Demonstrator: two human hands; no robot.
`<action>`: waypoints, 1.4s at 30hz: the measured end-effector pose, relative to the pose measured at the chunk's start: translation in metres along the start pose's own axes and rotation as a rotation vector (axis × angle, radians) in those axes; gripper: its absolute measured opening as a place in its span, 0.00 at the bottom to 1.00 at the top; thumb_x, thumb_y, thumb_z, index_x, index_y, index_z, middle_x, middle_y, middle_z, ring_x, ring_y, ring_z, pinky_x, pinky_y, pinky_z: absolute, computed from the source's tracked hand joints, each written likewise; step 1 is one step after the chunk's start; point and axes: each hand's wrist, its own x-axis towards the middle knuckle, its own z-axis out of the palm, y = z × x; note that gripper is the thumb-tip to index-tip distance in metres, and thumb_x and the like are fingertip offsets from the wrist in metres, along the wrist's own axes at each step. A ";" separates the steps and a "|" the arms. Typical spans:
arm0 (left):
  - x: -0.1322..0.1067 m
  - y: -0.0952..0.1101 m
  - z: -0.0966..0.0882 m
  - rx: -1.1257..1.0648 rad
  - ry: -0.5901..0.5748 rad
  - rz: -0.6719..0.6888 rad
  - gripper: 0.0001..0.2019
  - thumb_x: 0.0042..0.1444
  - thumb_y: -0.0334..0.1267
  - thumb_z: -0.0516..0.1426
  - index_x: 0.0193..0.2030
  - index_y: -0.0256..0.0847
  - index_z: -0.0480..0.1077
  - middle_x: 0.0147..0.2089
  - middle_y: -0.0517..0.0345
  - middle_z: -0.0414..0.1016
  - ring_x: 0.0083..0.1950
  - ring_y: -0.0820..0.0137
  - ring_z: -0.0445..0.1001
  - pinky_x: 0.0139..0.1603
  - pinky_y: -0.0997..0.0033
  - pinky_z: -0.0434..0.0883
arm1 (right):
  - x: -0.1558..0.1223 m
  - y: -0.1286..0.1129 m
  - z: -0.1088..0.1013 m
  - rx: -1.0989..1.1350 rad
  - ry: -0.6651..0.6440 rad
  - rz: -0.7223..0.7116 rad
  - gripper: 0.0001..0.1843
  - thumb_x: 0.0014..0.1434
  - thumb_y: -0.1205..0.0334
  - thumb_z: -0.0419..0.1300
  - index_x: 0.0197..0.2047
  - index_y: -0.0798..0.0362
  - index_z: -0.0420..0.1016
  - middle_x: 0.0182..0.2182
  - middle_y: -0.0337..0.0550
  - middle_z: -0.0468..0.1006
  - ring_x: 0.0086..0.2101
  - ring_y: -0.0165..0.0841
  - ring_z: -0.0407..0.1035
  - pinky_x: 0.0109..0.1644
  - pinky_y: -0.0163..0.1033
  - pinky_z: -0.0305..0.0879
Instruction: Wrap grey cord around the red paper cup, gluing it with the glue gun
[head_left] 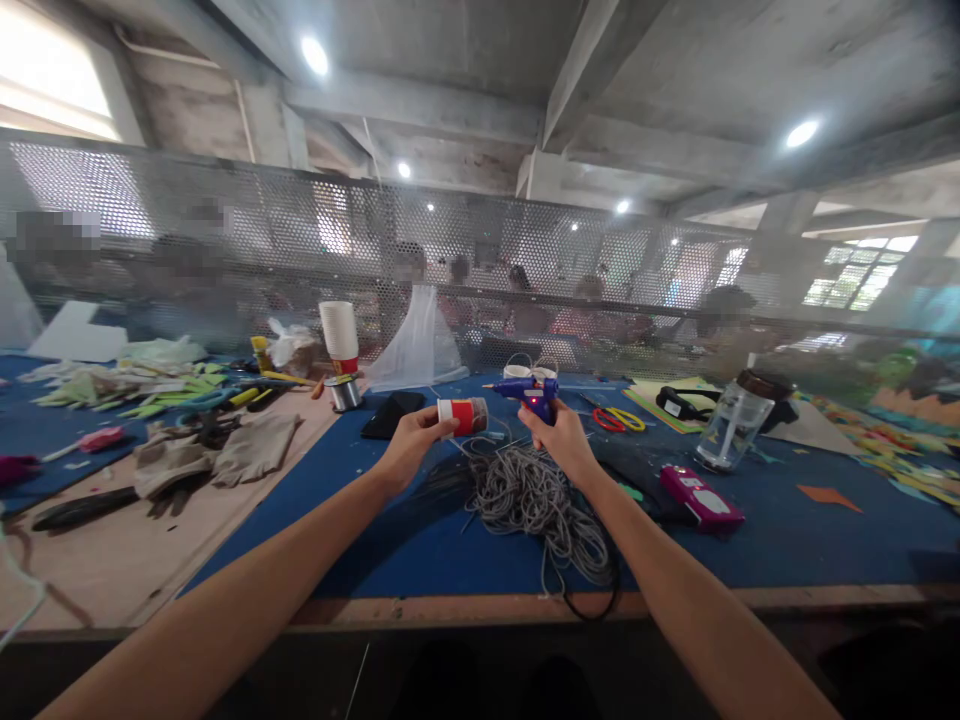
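My left hand is closed round a small paper cup with a red band, held on its side above the blue table. My right hand grips a blue hot glue gun, its nozzle pointing left toward the cup's rim, a short gap apart. Below both hands lies a tangled pile of grey cord on the blue mat.
A clear jar, a pink box, red and yellow scissors and a black pouch lie on the mat. Stacked cups, gloves and paper scraps sit to the left. A perforated metal screen stands behind; people sit beyond.
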 end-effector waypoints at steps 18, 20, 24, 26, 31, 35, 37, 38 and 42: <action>-0.002 0.006 0.002 -0.012 -0.015 0.028 0.18 0.49 0.42 0.68 0.46 0.37 0.82 0.44 0.48 0.84 0.47 0.57 0.78 0.54 0.60 0.68 | -0.008 0.008 0.010 -0.457 -0.002 -0.163 0.23 0.60 0.40 0.61 0.34 0.53 0.79 0.25 0.45 0.80 0.30 0.40 0.74 0.34 0.38 0.64; -0.002 0.007 0.003 -0.023 -0.016 0.028 0.18 0.49 0.42 0.68 0.46 0.36 0.82 0.43 0.47 0.84 0.47 0.57 0.78 0.54 0.59 0.69 | -0.008 0.008 0.011 -0.484 -0.014 -0.163 0.22 0.61 0.40 0.60 0.34 0.53 0.80 0.26 0.46 0.80 0.30 0.40 0.75 0.34 0.37 0.64; -0.002 0.007 0.003 -0.038 -0.015 0.038 0.19 0.50 0.42 0.68 0.47 0.35 0.81 0.43 0.47 0.84 0.47 0.57 0.79 0.55 0.59 0.69 | -0.009 0.007 0.011 -0.520 -0.032 -0.163 0.22 0.61 0.40 0.60 0.37 0.52 0.80 0.29 0.47 0.82 0.32 0.41 0.76 0.36 0.38 0.64; -0.002 0.007 0.002 -0.041 -0.001 0.037 0.19 0.49 0.42 0.69 0.47 0.35 0.82 0.43 0.47 0.84 0.47 0.57 0.79 0.54 0.60 0.69 | -0.009 0.007 0.011 -0.539 -0.032 -0.161 0.23 0.61 0.40 0.60 0.38 0.52 0.81 0.29 0.48 0.82 0.32 0.42 0.77 0.36 0.38 0.65; -0.002 0.006 0.002 -0.045 0.016 0.036 0.19 0.48 0.42 0.69 0.46 0.36 0.82 0.43 0.47 0.84 0.45 0.58 0.79 0.51 0.62 0.70 | -0.009 0.009 0.010 -0.615 -0.017 -0.199 0.24 0.62 0.40 0.59 0.41 0.52 0.82 0.30 0.50 0.83 0.33 0.43 0.77 0.35 0.38 0.63; 0.000 0.005 0.000 -0.036 0.029 0.032 0.19 0.49 0.42 0.69 0.47 0.36 0.82 0.43 0.48 0.84 0.44 0.59 0.79 0.51 0.62 0.69 | -0.009 0.008 0.010 -0.639 -0.024 -0.205 0.23 0.63 0.40 0.59 0.42 0.52 0.82 0.30 0.50 0.83 0.32 0.43 0.77 0.35 0.38 0.63; 0.001 0.003 -0.001 -0.041 0.042 0.033 0.19 0.49 0.42 0.69 0.47 0.36 0.82 0.42 0.49 0.84 0.43 0.60 0.78 0.50 0.62 0.70 | -0.010 0.006 0.009 -0.646 -0.035 -0.195 0.23 0.63 0.40 0.59 0.42 0.51 0.82 0.30 0.49 0.83 0.33 0.43 0.77 0.35 0.38 0.63; 0.001 0.002 -0.002 -0.047 0.049 0.031 0.19 0.48 0.43 0.69 0.46 0.36 0.82 0.41 0.49 0.84 0.42 0.61 0.78 0.49 0.63 0.70 | -0.010 0.005 0.009 -0.649 -0.041 -0.189 0.23 0.63 0.40 0.59 0.43 0.51 0.82 0.30 0.49 0.83 0.33 0.43 0.77 0.35 0.38 0.63; 0.003 0.001 -0.003 -0.087 0.097 0.006 0.19 0.45 0.42 0.71 0.44 0.35 0.82 0.38 0.51 0.84 0.39 0.63 0.78 0.48 0.64 0.70 | -0.011 0.004 0.009 -0.677 -0.049 -0.186 0.24 0.63 0.39 0.59 0.46 0.50 0.82 0.30 0.48 0.83 0.33 0.44 0.78 0.36 0.38 0.63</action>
